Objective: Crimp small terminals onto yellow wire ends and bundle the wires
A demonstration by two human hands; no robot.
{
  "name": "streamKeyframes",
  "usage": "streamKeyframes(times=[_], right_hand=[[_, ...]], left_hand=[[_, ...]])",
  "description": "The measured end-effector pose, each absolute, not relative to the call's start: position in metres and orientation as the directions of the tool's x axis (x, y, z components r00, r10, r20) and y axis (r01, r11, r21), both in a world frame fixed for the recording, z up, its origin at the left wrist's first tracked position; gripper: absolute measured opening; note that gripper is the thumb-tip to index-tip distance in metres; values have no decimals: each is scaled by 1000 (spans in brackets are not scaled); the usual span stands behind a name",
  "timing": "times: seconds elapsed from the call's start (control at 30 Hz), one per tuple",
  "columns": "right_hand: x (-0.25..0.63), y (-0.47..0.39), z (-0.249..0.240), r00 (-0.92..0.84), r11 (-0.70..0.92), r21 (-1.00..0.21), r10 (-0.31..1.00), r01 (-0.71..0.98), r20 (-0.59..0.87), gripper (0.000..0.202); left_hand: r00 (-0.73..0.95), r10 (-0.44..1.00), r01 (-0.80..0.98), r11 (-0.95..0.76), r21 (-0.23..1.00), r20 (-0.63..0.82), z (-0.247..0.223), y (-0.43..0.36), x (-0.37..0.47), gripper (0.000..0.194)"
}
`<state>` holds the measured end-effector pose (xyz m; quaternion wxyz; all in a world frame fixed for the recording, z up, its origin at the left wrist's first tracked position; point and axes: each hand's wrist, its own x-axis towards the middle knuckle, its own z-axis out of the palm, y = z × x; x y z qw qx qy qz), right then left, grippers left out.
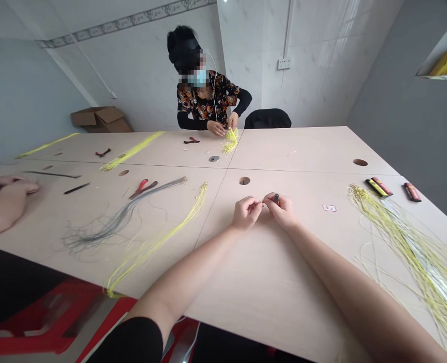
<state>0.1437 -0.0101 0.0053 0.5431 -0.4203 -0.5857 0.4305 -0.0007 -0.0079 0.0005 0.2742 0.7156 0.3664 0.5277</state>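
Note:
Both of my hands meet over the middle of the pale table, fingertips nearly touching. My left hand (247,212) is closed in a pinch on something too small to make out. My right hand (281,209) is closed round a small dark tool (276,198), its end standing up between the fingers. Left of my hands lies a thin bundle of yellow wires (176,226), and beyond it a grey wire bundle (123,219). A wide yellow and white wire bundle (408,242) spreads beside my right forearm. A small label (329,207) lies right of my right hand.
Red-handled pliers (143,188) lie at the left, near a black tool (77,188). Battery-like cylinders (379,187) sit at the right. Across the table (291,146) a masked person (211,101) handles yellow wires (231,141). Another person's hands (13,196) show at far left.

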Motion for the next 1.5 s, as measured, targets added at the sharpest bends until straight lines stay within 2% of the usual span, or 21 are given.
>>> streamKeyframes(times=[0.13,0.2,0.27,0.33,0.43,0.53,0.6,0.7,0.87,1.07,1.2,1.27,1.37,1.5], right_hand=[[144,-10,3,-23,234,-972,972,-11,235,17],[145,-8,2,16,187,-978,982,-94,187,14],[146,-6,3,67,147,-964,989,-223,135,11],[148,-3,7,120,131,-926,988,-354,94,9],[152,1,18,197,144,-856,979,-496,50,10],[155,2,32,240,154,-792,971,-591,9,16],[158,1,42,243,152,-758,970,-635,-9,19],[162,-1,58,246,166,-715,969,-679,-9,20],[178,-7,86,289,274,-668,953,-692,90,25],[209,-14,122,390,413,-590,904,-694,174,21],[234,-26,149,490,469,-462,868,-752,84,17],[246,-33,160,534,507,-371,845,-778,35,23],[257,-45,174,568,560,-252,821,-789,47,30],[256,-57,186,611,604,-212,790,-768,40,32]], left_hand=[[178,801,286,-598,749,571,0,-9,-2,22],[174,780,335,-621,709,601,-2,-9,-3,20],[174,716,401,-678,616,676,-3,-9,-5,21],[187,608,483,-741,467,771,-5,-10,-6,27],[288,377,549,-818,171,880,-9,-13,-6,31],[508,106,417,-899,-137,855,-12,-15,-3,21],[627,13,314,-920,-237,779,-14,-15,-1,15],[690,45,310,-920,-239,723,-13,-13,0,10],[614,74,342,-922,-181,786,-8,-12,-2,10],[628,181,374,-923,-89,757,-14,-11,-5,13],[621,225,392,-919,-49,751,-14,-8,-5,13],[588,244,403,-915,-18,771,-13,-8,-5,12],[575,286,420,-907,24,767,-12,-7,-6,12],[583,342,428,-900,80,737,-11,-8,-6,13]])
